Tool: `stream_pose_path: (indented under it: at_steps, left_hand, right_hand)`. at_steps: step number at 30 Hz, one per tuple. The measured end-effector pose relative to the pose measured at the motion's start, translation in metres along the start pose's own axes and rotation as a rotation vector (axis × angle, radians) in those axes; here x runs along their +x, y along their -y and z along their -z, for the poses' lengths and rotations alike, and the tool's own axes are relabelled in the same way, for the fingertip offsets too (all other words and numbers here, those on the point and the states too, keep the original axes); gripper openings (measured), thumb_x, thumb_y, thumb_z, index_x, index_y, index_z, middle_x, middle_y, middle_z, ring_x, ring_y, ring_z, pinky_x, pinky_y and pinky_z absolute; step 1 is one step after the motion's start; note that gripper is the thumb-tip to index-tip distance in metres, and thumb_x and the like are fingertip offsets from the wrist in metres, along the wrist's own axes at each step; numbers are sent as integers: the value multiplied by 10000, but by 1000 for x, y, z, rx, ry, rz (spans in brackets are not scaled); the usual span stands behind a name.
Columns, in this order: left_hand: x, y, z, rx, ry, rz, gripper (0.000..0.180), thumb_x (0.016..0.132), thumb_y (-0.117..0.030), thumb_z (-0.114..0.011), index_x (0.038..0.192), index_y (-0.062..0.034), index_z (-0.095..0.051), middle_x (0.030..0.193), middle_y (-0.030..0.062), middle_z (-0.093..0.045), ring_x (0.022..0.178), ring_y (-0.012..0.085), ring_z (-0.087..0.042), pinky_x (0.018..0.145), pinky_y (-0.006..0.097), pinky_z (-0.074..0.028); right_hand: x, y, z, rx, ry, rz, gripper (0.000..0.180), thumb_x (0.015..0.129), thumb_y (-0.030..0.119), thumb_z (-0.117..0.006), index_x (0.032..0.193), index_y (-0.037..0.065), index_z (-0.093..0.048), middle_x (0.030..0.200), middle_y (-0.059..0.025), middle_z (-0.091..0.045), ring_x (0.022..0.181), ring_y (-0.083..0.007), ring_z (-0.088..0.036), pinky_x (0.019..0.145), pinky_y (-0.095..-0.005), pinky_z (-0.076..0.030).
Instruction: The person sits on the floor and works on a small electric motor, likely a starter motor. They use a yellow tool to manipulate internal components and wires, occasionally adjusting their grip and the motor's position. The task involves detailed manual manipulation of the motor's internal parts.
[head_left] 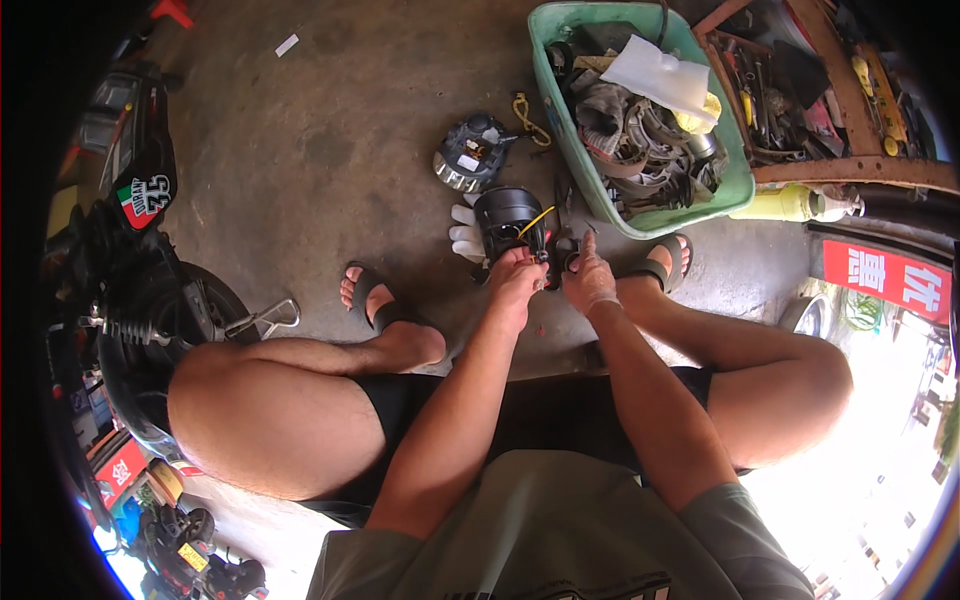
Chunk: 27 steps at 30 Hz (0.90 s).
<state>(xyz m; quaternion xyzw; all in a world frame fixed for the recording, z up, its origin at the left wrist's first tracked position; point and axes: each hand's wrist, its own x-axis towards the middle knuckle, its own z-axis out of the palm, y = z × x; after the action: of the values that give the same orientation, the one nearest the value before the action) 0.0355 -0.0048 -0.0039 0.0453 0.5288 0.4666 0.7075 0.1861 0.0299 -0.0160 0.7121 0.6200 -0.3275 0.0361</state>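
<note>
My left hand [517, 277] is closed on the lower edge of a black round housing [508, 208], which has an open hollow side and a yellow wire [537, 221] sticking out of it. Just to the right, my right hand [592, 278] has its index finger stretched forward. Its other fingers are curled round a small dark object [572, 262], too hidden to name. Partly under the housing lies a white glove [464, 234]. Farther off, a black round part with a ribbed metallic rim [474, 152] rests on the floor, a yellow cord [529, 112] beside it.
A green plastic tub [738, 190] full of worn metal parts, rags and white wrapping stands at far right. Behind it is a rusty-framed shelf [842, 172] with tools. A motorcycle [140, 290] is parked on the left. My sandalled feet [380, 300] flank the work on the concrete floor [330, 130].
</note>
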Motion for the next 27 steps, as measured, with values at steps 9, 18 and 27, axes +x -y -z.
stream_pose_path:
  at_steps: [9, 18, 27]
  left_hand:
    - [0, -6, -1, -94, -25, 61, 159, 776, -8, -535, 872, -109, -614, 820, -11, -622, 665, 54, -527, 537, 201, -373]
    - [6, 1, 9, -181, -128, 129, 90, 805, -172, -570, 839, -109, -625, 790, 0, -632, 710, 146, -572, 670, 309, -433]
    - [-1, -5, 1, -200, -197, 195, 110, 800, -216, -625, 859, -127, -597, 824, -3, -591, 787, 149, -550, 701, 344, -433]
  right_hand:
    - [10, 9, -9, 605, -26, 59, 182, 834, 211, -575, 766, 75, -676, 736, -158, -641, 735, -306, -653, 692, -404, -523]
    - [-31, 65, 28, 1024, 439, -330, 127, 780, 210, -623, 738, 91, -641, 694, -14, -628, 576, -99, -534, 516, -236, -369]
    - [-26, 57, 9, 1066, 328, -312, 155, 776, 202, -638, 776, 49, -660, 697, -39, -638, 554, -136, -600, 482, -237, -359]
